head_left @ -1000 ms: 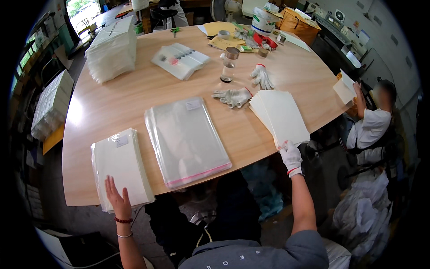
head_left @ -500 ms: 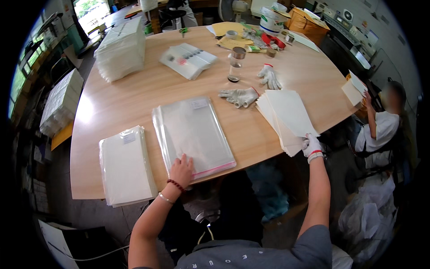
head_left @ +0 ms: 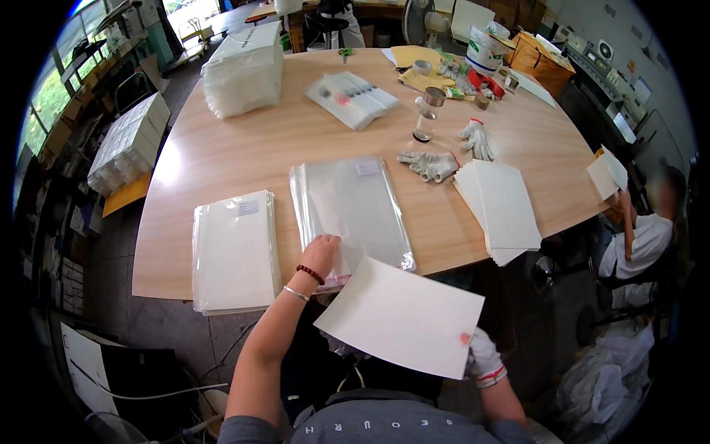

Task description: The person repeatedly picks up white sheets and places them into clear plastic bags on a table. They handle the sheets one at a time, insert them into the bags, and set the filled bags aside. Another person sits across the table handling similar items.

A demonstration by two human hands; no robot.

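Observation:
My right hand [head_left: 484, 358] wears a white glove with bare fingertips showing and grips one white sheet of card [head_left: 403, 314] by its right corner. The sheet is tilted in front of me, its far edge just over the near edge of a stack of clear plastic bags [head_left: 355, 207]. My left hand [head_left: 323, 254] is bare, with a bead bracelet and a bangle on its wrist. Its fingers are curled at the bags' near left part, seemingly pinching the top bag; the fingertips are partly hidden. A fanned pile of white card [head_left: 499, 207] lies to the right.
A bagged stack of white sheets [head_left: 235, 251] lies at left. Beyond are two work gloves [head_left: 429, 166], a clear jar [head_left: 425, 122], printed plastic bags [head_left: 353, 100] and a tall plastic-wrapped stack [head_left: 242, 70]. Another person [head_left: 640, 240] sits at the right, holding a paper piece.
My right hand has drawn one sheet off the pile and brought it left toward me. My left fingers, flat on the bags before, are now curled. The view has shifted.

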